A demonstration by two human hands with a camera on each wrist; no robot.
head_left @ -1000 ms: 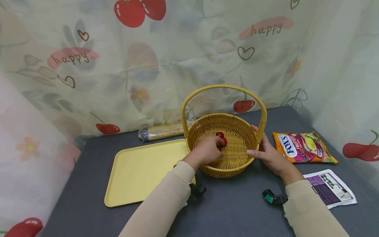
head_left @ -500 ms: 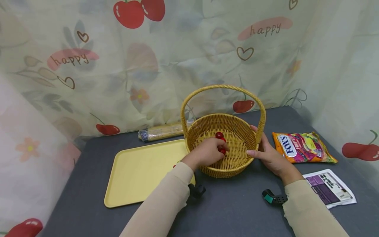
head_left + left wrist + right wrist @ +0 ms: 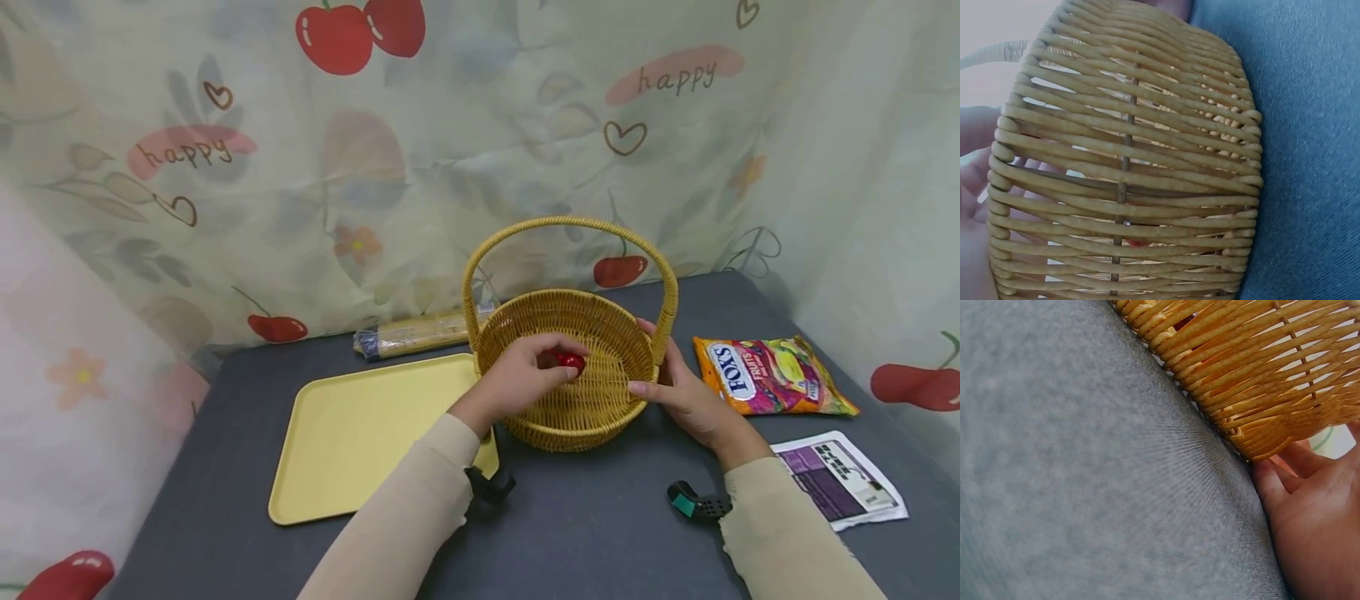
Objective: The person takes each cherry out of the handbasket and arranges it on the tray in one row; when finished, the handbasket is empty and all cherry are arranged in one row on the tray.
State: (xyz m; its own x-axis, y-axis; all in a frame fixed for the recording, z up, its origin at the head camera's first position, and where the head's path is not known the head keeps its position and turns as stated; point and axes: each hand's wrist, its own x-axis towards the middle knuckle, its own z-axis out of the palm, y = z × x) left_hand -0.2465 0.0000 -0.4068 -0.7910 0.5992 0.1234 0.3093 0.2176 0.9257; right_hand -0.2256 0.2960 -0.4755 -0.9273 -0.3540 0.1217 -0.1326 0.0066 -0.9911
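A round wicker basket point(image 3: 562, 429) with a tall arched handle stands on the dark table. My left hand point(image 3: 521, 379) reaches over its near-left rim and pinches small, shiny red cherry-like fruit point(image 3: 573, 362) between fingers and thumb, inside the basket. The fingers partly cover the fruit. At the right side, my right hand point(image 3: 682, 396) grips the rim below the handle's foot, thumb over the edge. In the left wrist view, the woven wall hides much of the left hand point(image 3: 972, 219). The right wrist view shows the right hand point(image 3: 1322, 512) against the basket's side.
A pale yellow tray point(image 3: 360, 433) lies left of the basket, partly under my left forearm. Behind it is a long wrapped bundle point(image 3: 420, 333). To the right are an orange Fox's candy bag point(image 3: 776, 375) and a purple-and-white packet point(image 3: 840, 479). A printed curtain point(image 3: 420, 192) hangs behind.
My left hand has risen slightly from the basket's floor and shifted, now with red fruit between fingers and thumb. The right hand keeps its hold on the rim.
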